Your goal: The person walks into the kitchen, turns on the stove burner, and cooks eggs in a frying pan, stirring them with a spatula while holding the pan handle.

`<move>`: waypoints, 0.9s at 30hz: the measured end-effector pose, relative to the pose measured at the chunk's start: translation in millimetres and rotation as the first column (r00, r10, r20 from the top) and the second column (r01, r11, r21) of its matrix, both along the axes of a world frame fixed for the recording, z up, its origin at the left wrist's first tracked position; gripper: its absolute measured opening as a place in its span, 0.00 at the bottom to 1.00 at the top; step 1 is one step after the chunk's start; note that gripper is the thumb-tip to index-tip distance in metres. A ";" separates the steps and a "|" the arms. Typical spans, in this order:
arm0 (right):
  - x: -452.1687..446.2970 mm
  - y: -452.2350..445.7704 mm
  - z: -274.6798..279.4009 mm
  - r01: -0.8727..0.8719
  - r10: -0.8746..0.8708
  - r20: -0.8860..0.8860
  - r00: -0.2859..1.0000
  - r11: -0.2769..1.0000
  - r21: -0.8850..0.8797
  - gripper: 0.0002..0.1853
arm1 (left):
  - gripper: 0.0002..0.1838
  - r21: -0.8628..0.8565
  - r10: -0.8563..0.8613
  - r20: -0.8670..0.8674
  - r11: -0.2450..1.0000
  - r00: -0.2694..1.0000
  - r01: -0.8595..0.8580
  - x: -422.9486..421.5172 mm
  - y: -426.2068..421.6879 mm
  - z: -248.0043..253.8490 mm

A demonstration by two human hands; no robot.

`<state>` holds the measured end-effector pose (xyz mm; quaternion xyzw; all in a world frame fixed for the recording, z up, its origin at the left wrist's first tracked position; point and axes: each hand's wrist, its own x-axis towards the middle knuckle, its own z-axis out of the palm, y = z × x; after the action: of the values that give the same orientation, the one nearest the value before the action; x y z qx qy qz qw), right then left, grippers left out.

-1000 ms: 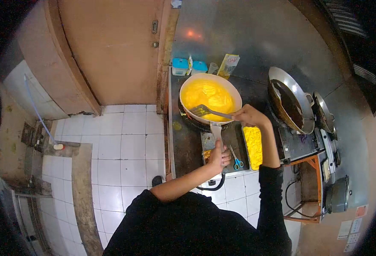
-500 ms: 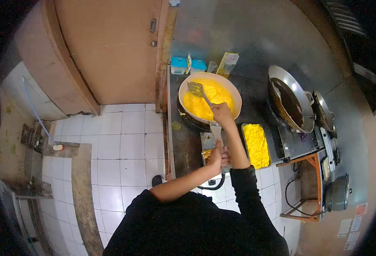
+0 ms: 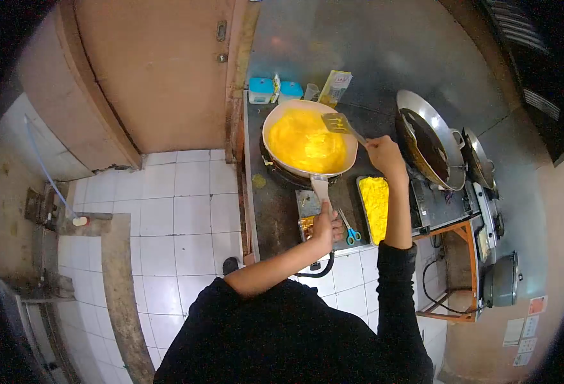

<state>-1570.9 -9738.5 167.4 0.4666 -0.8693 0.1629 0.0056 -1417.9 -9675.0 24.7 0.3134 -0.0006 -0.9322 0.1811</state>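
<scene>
A light-coloured frying pan (image 3: 269, 141) sits on the burner, its bottom covered with yellow egg (image 3: 304, 144). My left hand (image 3: 325, 228) is wrapped round the pan's pale handle (image 3: 320, 187). In my right hand (image 3: 385, 156) is a slotted spatula (image 3: 338, 123), its blade over the right part of the pan near the rim. Whether the blade touches the egg I cannot tell. A rectangular tray (image 3: 360, 192) full of yellow egg (image 3: 376, 208) lies right of the handle, below my right forearm. Scissors with blue grips (image 3: 353, 237) lie beside my left hand.
Blue-lidded containers (image 3: 261, 90), a clear cup (image 3: 311, 91) and a yellow-white carton (image 3: 335, 88) stand behind the pan. To the right is a large wok (image 3: 445, 137) with dark liquid, with another pan (image 3: 478, 160) beyond. A black hose (image 3: 317, 274) hangs at the counter's front.
My right hand has moved right with the spatula, from the pan's middle towards its right rim. The scissors now show. My left hand keeps its grip on the handle.
</scene>
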 end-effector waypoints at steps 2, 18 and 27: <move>-10.1 -3.4 -7.7 0.050 -0.050 0.002 0.999 0.998 0.047 0.13 | 0.24 -0.005 0.004 0.012 1.000 1.000 -0.004 1.5 1.3 5.3; -17.9 -46.6 -102.3 0.126 -0.125 0.026 0.992 0.992 -0.006 0.14 | 0.26 -0.034 -0.053 -0.008 0.998 0.999 0.053 1.5 0.2 -10.1; -32.4 -67.2 -71.7 -0.201 0.202 -0.154 0.967 0.979 0.022 0.13 | 0.25 -0.102 -0.131 0.052 0.985 0.990 0.136 17.2 -9.8 2.6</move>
<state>-1603.3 -9805.7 95.7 0.5636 -0.8150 0.1230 0.0553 -1400.7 -9684.8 27.3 0.3237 -0.0749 -0.9336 0.1342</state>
